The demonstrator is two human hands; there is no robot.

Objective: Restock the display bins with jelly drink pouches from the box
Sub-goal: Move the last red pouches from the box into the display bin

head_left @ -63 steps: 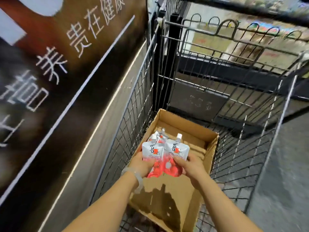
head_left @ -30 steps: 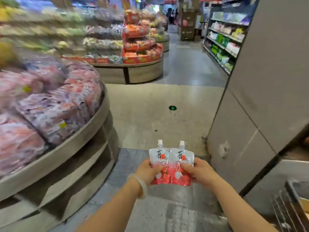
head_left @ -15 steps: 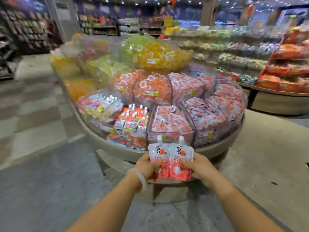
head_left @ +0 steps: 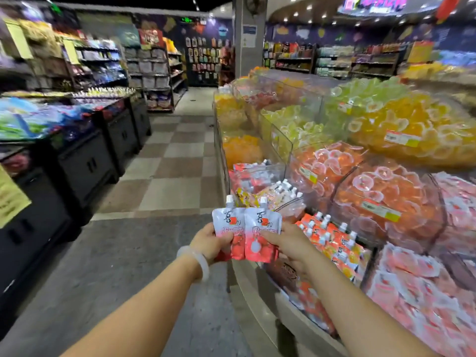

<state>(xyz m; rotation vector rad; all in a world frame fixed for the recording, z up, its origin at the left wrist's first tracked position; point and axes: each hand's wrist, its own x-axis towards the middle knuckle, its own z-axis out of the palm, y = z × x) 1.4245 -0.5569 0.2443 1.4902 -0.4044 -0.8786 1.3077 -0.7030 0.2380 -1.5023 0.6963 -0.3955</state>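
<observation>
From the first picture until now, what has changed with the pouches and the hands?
The jelly drink pouches were lifted out of the cardboard box in the cart and carried to the round display, now beside the bin of orange pouches. Nothing was let go. The left hand and right hand hold them side by side, spouts up, as before.

left hand (head_left: 210,244) and right hand (head_left: 288,243) holding jelly pouches (head_left: 246,233) upright, beside curved display bins (head_left: 334,243)
</observation>
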